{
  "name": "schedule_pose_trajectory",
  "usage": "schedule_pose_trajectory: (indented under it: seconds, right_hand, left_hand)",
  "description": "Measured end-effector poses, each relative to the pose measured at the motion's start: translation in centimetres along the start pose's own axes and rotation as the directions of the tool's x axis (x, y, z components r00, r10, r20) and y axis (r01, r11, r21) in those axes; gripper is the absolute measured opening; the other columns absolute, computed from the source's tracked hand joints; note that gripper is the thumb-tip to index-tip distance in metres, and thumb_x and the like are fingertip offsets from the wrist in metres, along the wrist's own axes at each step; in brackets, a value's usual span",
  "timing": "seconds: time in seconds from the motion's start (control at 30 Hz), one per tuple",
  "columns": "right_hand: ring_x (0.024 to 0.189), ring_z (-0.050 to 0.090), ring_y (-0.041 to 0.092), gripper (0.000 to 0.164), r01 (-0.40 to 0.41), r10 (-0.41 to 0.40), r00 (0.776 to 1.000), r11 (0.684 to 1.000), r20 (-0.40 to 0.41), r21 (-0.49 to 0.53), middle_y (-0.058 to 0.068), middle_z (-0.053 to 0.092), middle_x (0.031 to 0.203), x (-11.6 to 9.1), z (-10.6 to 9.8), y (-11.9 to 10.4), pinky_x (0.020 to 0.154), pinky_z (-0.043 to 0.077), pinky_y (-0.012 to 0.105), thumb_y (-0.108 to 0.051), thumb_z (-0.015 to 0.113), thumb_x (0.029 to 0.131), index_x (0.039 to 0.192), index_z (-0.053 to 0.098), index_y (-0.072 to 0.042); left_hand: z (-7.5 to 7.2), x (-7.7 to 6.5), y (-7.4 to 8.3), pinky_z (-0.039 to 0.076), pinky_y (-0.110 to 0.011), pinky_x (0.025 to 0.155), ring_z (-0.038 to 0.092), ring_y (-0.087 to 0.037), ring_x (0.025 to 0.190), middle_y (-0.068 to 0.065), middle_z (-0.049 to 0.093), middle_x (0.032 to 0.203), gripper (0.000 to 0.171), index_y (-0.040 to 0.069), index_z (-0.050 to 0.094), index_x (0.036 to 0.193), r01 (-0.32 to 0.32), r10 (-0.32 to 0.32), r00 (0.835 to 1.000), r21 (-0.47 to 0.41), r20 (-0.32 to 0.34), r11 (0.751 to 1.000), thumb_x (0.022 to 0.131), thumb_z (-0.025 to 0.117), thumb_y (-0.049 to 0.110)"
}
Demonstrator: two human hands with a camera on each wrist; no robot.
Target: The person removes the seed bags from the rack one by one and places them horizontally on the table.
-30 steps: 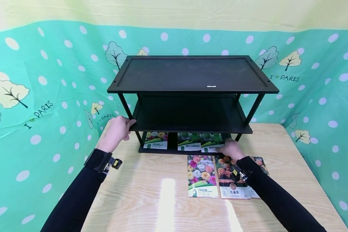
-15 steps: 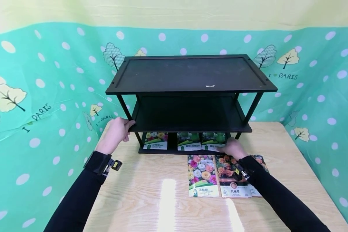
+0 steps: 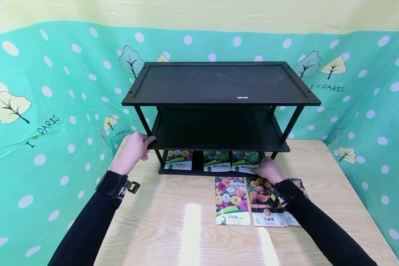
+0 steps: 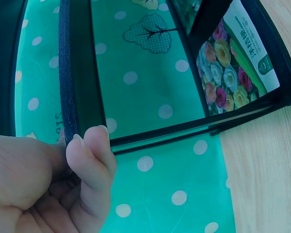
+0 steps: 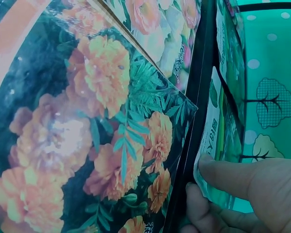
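Note:
A black shelf rack [image 3: 219, 85] with a top, middle and bottom board stands on the table. My left hand [image 3: 133, 149] grips the front left corner of its middle board [image 3: 216, 129]; the left wrist view shows thumb and fingers at the board's edge. At the right end of the bottom board, my right hand [image 3: 268, 170] pinches the lower right corner of a green seed packet [image 3: 244, 160], thumb on its face. A like green packet [image 3: 217, 162] lies to its left. Farther left is a flower seed packet [image 3: 178, 160]. The middle board hides the packets' upper parts.
On the table before the rack lie a rose-coloured flower packet [image 3: 232, 201] and an orange marigold packet [image 3: 269, 218], with another orange one [image 3: 298, 186] partly under the right forearm. A green dotted cloth [image 3: 53, 129] hangs behind and at both sides.
My right hand has shifted slightly right, and the green packet in its fingers has slid a little right with it. My left hand keeps its grip on the middle board.

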State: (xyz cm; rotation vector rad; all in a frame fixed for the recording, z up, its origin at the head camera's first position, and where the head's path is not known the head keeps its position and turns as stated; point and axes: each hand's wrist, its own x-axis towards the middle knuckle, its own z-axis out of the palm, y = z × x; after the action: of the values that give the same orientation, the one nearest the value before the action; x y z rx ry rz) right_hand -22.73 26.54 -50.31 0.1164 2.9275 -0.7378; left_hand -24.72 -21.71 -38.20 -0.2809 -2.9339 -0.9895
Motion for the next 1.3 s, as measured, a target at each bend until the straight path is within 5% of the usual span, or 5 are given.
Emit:
schedule_pose_trajectory:
  seconds: [0.2, 0.77, 1.3]
  right_hand:
    - [0.06, 0.038, 0.018, 0.044, 0.005, -0.005, 1.0, 0.999, 0.012, 0.033, 0.003, 0.038, 0.071, 0.2, 0.1, -0.5, 0.059, 0.03, 0.029, -0.018, 0.079, 0.088, 0.065, 0.042, -0.01]
    - [0.054, 0.037, 0.015, 0.047, -0.043, 0.041, 0.998, 0.997, 0.038, 0.069, -0.001, 0.034, 0.065, 0.2, 0.1, -0.3, 0.056, 0.03, 0.028, -0.016, 0.077, 0.09, 0.06, 0.04, -0.014]
    - [0.052, 0.03, 0.013, 0.041, 0.034, -0.03, 0.997, 0.998, -0.066, 0.051, 0.001, 0.034, 0.067, -0.3, 0.2, 0.6, 0.055, 0.025, 0.027, -0.007, 0.068, 0.084, 0.055, 0.04, -0.013]
  left_hand:
    - [-0.3, -0.3, -0.4, 0.053, -0.029, 0.05, 0.062, -0.016, 0.045, -0.005, 0.062, 0.053, 0.031, -0.001, 0.077, 0.103, -0.003, 0.003, 1.0, 0.023, -0.007, 1.0, 0.11, 0.053, 0.017]
    - [-0.2, -0.2, -0.1, 0.052, -0.028, 0.049, 0.061, -0.016, 0.043, -0.005, 0.061, 0.052, 0.032, -0.001, 0.077, 0.097, -0.053, 0.053, 0.998, 0.035, -0.014, 0.998, 0.11, 0.052, 0.015]
    - [0.1, -0.1, 0.3, 0.051, -0.026, 0.047, 0.06, -0.017, 0.043, -0.008, 0.06, 0.052, 0.033, -0.004, 0.076, 0.096, -0.054, 0.054, 0.998, -0.014, -0.02, 0.998, 0.11, 0.052, 0.015]
